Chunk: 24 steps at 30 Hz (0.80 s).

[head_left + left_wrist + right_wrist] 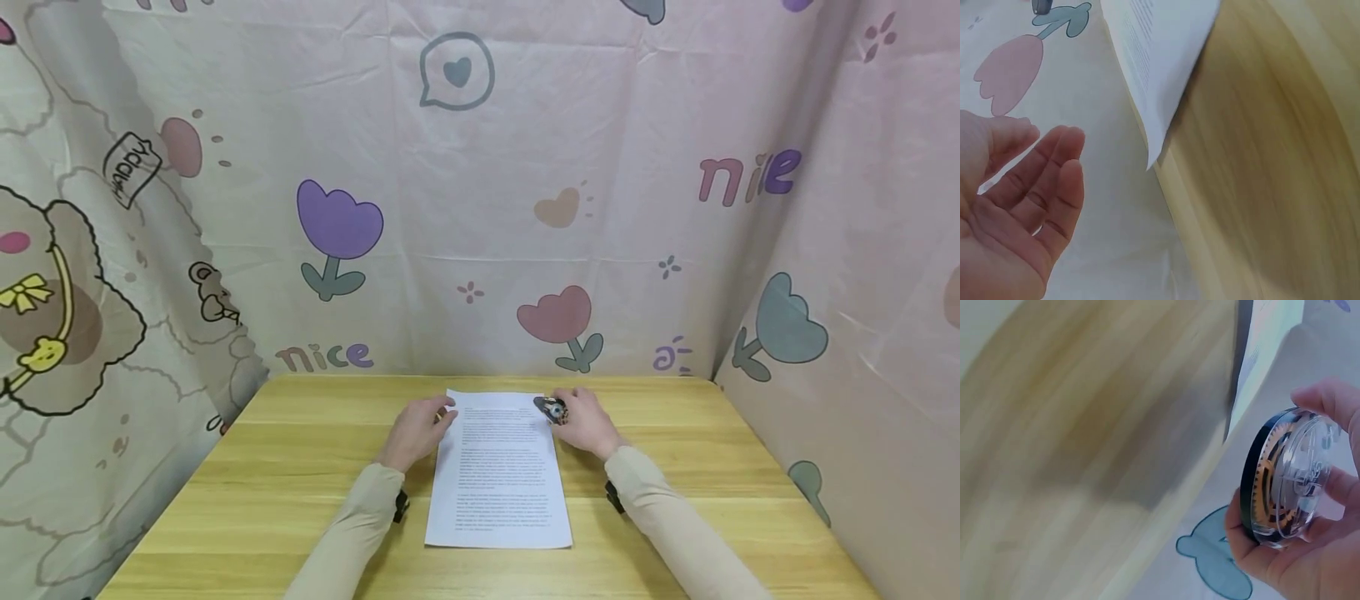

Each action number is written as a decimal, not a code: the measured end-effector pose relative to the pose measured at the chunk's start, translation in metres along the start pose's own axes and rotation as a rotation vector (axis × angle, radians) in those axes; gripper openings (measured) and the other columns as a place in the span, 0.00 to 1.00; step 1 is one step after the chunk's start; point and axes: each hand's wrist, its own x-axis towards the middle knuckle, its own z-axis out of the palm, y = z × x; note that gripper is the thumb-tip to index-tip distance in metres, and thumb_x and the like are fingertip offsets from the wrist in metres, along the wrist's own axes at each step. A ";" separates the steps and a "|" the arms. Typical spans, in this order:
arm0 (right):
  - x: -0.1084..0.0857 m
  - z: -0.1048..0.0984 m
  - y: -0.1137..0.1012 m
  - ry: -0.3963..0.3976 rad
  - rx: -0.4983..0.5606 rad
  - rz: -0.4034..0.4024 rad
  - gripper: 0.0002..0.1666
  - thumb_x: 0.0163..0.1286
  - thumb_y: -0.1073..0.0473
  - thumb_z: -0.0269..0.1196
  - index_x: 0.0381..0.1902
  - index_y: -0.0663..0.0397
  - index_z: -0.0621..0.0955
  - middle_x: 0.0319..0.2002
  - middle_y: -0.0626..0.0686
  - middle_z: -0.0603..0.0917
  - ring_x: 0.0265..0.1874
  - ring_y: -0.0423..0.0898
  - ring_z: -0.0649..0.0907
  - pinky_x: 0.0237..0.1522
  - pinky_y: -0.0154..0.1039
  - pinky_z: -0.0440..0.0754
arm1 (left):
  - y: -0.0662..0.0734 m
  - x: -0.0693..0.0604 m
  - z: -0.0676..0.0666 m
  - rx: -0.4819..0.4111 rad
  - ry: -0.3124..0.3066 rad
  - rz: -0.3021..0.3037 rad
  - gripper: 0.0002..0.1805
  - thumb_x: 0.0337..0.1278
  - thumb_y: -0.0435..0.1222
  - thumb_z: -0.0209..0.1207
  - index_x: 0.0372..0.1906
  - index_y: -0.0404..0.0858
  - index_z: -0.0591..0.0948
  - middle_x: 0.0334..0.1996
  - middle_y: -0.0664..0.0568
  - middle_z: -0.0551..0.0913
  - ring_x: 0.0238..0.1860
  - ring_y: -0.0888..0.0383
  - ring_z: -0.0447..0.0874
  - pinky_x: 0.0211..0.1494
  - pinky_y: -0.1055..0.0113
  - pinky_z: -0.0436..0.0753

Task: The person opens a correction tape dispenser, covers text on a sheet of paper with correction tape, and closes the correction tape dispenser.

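At the far right corner of a white rectangular paper sheet bearing dense printed text (501, 475), the right hand (591, 427) grips a round dispenser of clear plastic with a black rim and orange toothed gears (1266, 481), probably a correction tape. Thumb and fingers are clamped on opposite sides of its case. Its narrow end points inward over the print in the head view; the right wrist view shows no contact between dispenser and paper.

At the sheet's left edge, near its far corner, the left hand (418, 427) is empty: thumb and fingers stand apart, gently curved, the palm turned inward. The left wrist view shows the paper's corner clear of the fingertips.

Both forearms, in beige sleeves (341, 533), reach forward and converge, one on either side of the page. The sheet lies lengthwise about midway between the left and right edges of the yellow wood-grain worktop (247, 483), its top close to the far edge. Beyond hangs a pale printed curtain (465, 200).

The step in hand appears to be positioning the dispenser beside the text; the next move would call for steadying the paper with the left hand and lowering the tip onto a chosen line.
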 end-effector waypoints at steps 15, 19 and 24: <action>0.006 0.004 -0.045 -0.044 0.143 -0.110 0.37 0.50 0.55 0.77 0.59 0.49 0.78 0.44 0.52 0.79 0.41 0.46 0.78 0.47 0.45 0.81 | 0.014 0.007 0.005 -0.240 -0.060 0.059 0.11 0.66 0.33 0.58 0.50 0.38 0.84 0.33 0.51 0.86 0.32 0.57 0.83 0.32 0.71 0.78; 0.007 0.006 -0.055 -0.065 0.155 -0.162 0.35 0.52 0.54 0.76 0.58 0.50 0.77 0.48 0.53 0.79 0.46 0.47 0.79 0.52 0.46 0.81 | 0.019 0.008 0.005 -0.299 -0.098 0.077 0.15 0.67 0.36 0.59 0.55 0.39 0.82 0.38 0.50 0.87 0.37 0.57 0.84 0.38 0.68 0.82; 0.008 0.006 -0.064 -0.102 0.189 -0.215 0.35 0.53 0.52 0.76 0.58 0.50 0.77 0.51 0.52 0.79 0.48 0.48 0.78 0.54 0.47 0.79 | 0.025 0.010 0.007 -0.402 -0.171 0.100 0.17 0.66 0.36 0.60 0.57 0.36 0.80 0.42 0.45 0.87 0.36 0.56 0.87 0.40 0.66 0.86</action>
